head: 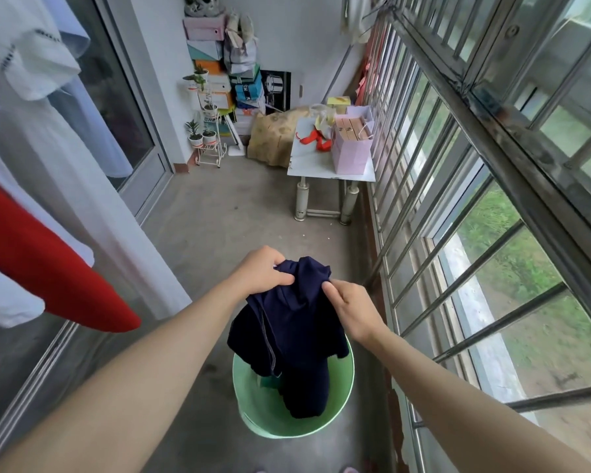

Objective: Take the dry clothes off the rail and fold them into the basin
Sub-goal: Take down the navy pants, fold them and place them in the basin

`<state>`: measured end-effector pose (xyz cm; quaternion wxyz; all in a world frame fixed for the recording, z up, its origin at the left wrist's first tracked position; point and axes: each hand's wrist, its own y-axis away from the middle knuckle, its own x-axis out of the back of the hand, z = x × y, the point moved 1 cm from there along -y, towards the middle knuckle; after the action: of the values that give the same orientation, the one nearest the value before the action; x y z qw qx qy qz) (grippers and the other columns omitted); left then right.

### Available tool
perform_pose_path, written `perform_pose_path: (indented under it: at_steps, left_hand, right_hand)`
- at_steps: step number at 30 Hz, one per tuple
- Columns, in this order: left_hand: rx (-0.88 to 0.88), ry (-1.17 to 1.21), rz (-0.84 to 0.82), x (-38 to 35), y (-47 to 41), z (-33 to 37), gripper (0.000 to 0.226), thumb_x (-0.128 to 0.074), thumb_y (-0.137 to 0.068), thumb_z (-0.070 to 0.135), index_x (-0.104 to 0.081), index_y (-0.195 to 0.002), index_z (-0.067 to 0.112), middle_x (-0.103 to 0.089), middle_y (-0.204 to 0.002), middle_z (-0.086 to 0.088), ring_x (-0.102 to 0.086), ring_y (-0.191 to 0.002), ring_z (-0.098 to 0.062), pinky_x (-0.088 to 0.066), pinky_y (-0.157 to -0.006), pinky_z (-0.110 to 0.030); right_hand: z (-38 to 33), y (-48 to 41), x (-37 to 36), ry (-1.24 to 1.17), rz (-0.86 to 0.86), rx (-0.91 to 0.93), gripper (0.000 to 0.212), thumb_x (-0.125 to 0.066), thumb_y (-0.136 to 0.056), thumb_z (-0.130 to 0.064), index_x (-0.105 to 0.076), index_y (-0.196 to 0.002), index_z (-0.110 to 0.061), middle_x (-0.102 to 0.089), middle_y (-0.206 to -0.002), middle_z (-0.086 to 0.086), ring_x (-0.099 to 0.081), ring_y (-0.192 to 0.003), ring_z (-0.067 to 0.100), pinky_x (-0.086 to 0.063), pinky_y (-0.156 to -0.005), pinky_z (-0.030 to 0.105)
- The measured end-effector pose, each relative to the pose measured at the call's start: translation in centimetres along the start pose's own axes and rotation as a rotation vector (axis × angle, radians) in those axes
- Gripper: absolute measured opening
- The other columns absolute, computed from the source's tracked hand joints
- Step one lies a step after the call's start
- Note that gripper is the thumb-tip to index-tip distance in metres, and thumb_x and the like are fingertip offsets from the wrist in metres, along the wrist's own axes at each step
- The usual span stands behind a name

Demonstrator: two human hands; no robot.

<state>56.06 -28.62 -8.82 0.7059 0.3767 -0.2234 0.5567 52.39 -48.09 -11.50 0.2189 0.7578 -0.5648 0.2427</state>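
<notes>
Left grip (263, 271) and right grip (352, 310) pinch a navy garment (294, 322) over the green basin (270, 414).
Square its edges before lowering, I'd say.

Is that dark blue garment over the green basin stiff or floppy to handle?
Probably floppy: the dark blue garment sags in folds below the left hand and right hand. Likely light, since both just pinch its top. It should slump into the green basin.

Left fingers (276, 264), right fingers (333, 291), tightly curled.
</notes>
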Motion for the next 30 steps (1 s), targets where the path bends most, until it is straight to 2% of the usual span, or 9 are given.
perform_pose_path:
  at_steps: [6, 10, 13, 16, 19, 21, 25, 27, 30]
  left_hand:
    - [-0.021, -0.006, 0.026, -1.2, 0.1, 0.9, 0.016, -0.071, -0.075, 0.019, -0.063, -0.064, 0.011, -0.063, -0.071, -0.004, -0.061, -0.076, -0.019, -0.047, -0.075, -0.030]
    - [-0.067, 0.005, 0.094, -0.4, 0.6, 1.2, 0.024, -0.060, -0.076, 0.002, -0.064, -0.064, 0.022, -0.067, -0.082, 0.007, -0.061, -0.085, -0.010, -0.043, -0.077, -0.018]
    - [-0.124, -0.019, 0.092, 0.3, 1.1, 1.5, 0.035, -0.054, -0.076, -0.002, -0.059, -0.059, 0.028, -0.065, -0.079, 0.006, -0.060, -0.083, -0.012, -0.039, -0.067, -0.015]
    - [-0.157, 0.026, 0.060, 0.4, 2.0, 2.2, 0.033, -0.053, -0.079, 0.000, -0.062, -0.060, 0.026, -0.066, -0.077, 0.007, -0.060, -0.080, -0.011, -0.041, -0.067, -0.011]
    - [-0.189, 0.122, -0.004, -0.3, 2.9, 3.4, 0.023, -0.059, -0.078, 0.004, -0.067, -0.063, 0.020, -0.064, -0.070, 0.010, -0.058, -0.070, -0.002, -0.040, -0.071, -0.017]
    - [-0.195, 0.174, -0.056, -0.8, 3.3, 4.2, 0.011, -0.070, -0.077, 0.020, -0.069, -0.066, 0.017, -0.064, -0.068, 0.010, -0.056, -0.067, 0.000, -0.041, -0.069, -0.017]
    - [-0.151, -0.130, -0.069, -1.3, 3.9, 4.4, 0.046, -0.073, -0.053, 0.067, -0.061, -0.083, 0.034, -0.062, -0.093, 0.017, -0.057, -0.088, -0.004, -0.047, -0.078, -0.025]
    - [-0.161, -0.325, -0.058, -1.5, 4.1, 4.5, 0.055, -0.073, -0.054, 0.067, -0.057, -0.095, 0.034, -0.060, -0.103, 0.012, -0.056, -0.094, -0.012, -0.048, -0.084, -0.033]
    - [-0.168, -0.301, -0.030, -1.6, 3.6, 4.0, 0.036, -0.074, -0.070, 0.046, -0.063, -0.094, 0.022, -0.065, -0.097, 0.002, -0.059, -0.090, -0.020, -0.049, -0.081, -0.034]
  right_hand:
    - [-0.7, -1.3, 0.6, -0.542, -0.038, -0.386, 0.029, -0.044, -0.095, -0.029, -0.058, -0.075, -0.014, -0.054, -0.077, 0.008, -0.047, -0.078, 0.020, -0.038, -0.072, 0.032]
    - [-1.7, -2.0, 2.1, -0.500, -0.099, -0.534, 0.028, -0.045, -0.097, -0.024, -0.060, -0.083, -0.006, -0.059, -0.083, 0.014, -0.056, -0.077, 0.024, -0.045, -0.069, 0.031]
    - [-2.3, -1.5, 2.8, -0.394, -0.298, -0.550, 0.018, -0.053, -0.094, -0.015, -0.057, -0.110, -0.008, -0.057, -0.106, 0.020, -0.056, -0.081, 0.025, -0.047, -0.074, 0.034]
    - [-2.5, -1.5, 3.1, -0.527, -0.414, -0.606, 0.051, -0.050, -0.096, -0.008, -0.037, -0.141, -0.028, -0.062, -0.103, 0.013, -0.061, -0.078, 0.022, -0.055, -0.066, 0.032]
    - [-3.5, -1.4, 2.4, -0.639, -0.461, -0.637, 0.021, -0.044, -0.098, -0.006, -0.059, -0.111, -0.013, -0.068, -0.069, 0.006, -0.064, -0.057, 0.014, -0.054, -0.053, 0.024]
    - [-3.5, -1.7, 1.7, -0.725, -0.439, -0.720, 0.016, -0.046, -0.096, -0.006, -0.061, -0.090, -0.006, -0.068, -0.067, 0.008, -0.065, -0.056, 0.016, -0.055, -0.054, 0.025]
    - [-4.1, -2.1, 1.1, -0.941, -0.393, -0.814, 0.026, -0.040, -0.097, -0.005, -0.062, -0.084, -0.001, -0.068, -0.064, 0.013, -0.067, -0.050, 0.023, -0.055, -0.047, 0.033]
    - [-4.2, -2.1, 0.9, -0.974, -0.363, -0.835, 0.028, -0.038, -0.098, -0.008, -0.060, -0.081, -0.001, -0.068, -0.062, 0.013, -0.067, -0.053, 0.023, -0.054, -0.054, 0.035]
    - [-4.4, -1.9, 0.8, -1.067, -0.254, -0.814, 0.022, -0.041, -0.099, -0.023, -0.055, -0.094, -0.007, -0.064, -0.083, 0.014, -0.062, -0.076, 0.025, -0.049, -0.069, 0.037]
